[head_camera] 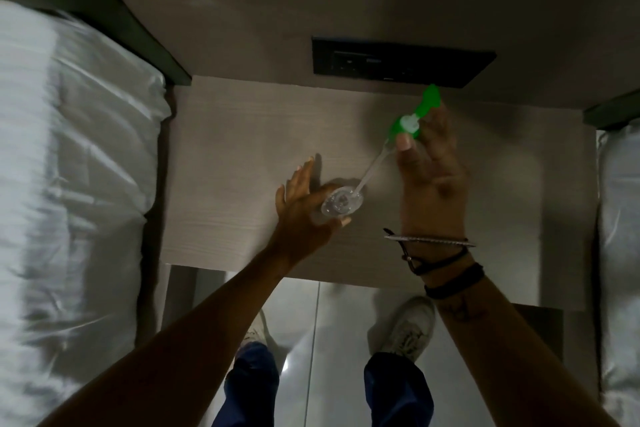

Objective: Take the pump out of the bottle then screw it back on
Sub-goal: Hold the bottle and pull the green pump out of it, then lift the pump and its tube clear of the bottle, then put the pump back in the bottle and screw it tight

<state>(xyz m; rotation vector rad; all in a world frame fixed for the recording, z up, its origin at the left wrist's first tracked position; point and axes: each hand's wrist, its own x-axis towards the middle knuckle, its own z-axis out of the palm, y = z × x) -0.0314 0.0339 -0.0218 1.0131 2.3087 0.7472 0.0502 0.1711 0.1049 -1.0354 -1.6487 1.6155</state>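
Observation:
A clear plastic bottle (341,206) stands upright on the pale wooden bedside table (242,163), seen from above with its mouth uncovered. My left hand (304,215) rests against its left side, thumb wrapped under it and fingers stretched out flat. My right hand (429,170) holds the green pump (412,118) by its collar, tilted, up and to the right of the bottle. The pump's clear dip tube (372,168) slants down-left, with its tip at the bottle's rim.
White bedding (69,166) lies to the left, and more white bedding (620,218) at the right edge. A black socket panel (401,64) sits in the wall behind the table. Below the table's front edge are my white shoes (412,326) on a glossy floor.

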